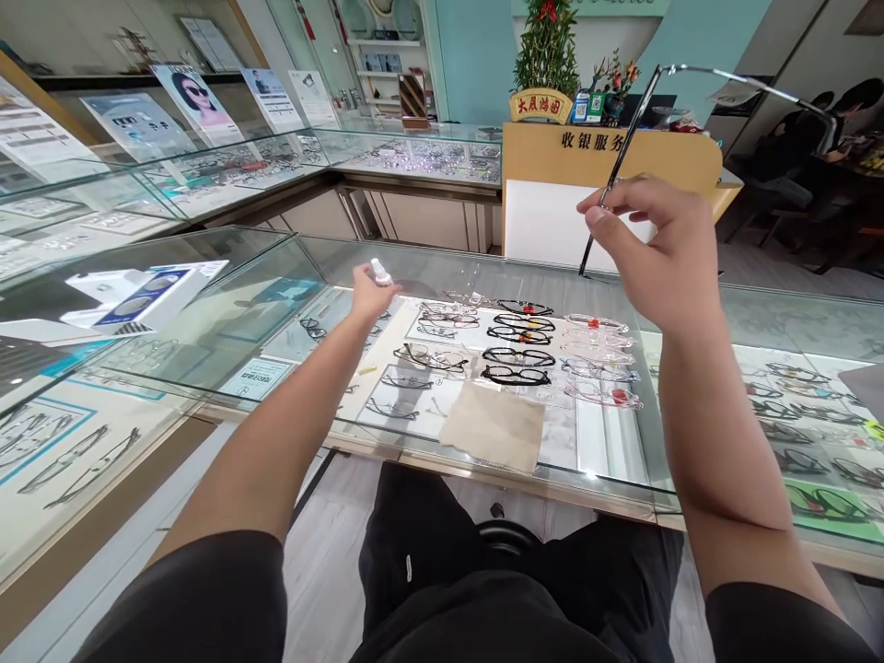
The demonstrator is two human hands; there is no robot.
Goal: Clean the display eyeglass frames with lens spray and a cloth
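Observation:
My right hand [663,244] is raised over the far edge of the glass counter. Thumb and fingers pinch a pair of eyeglasses [636,120] by one thin dark temple, with the frame pointing up and to the right. Stretched forward to the left, my left hand [373,296] is closed around a small white bottle [380,272], whose top sticks out above the fingers. A beige cleaning cloth [494,428] lies on the counter near me. Behind it are rows of black-framed glasses [517,356] and pink and clear glasses [599,343].
The glass display counter [414,451] runs across in front of me. An opened white and blue box [148,299] sits on the left glass. More showcases [407,157] and a wooden cashier desk [691,161] stand beyond. People [794,138] sit at the far right.

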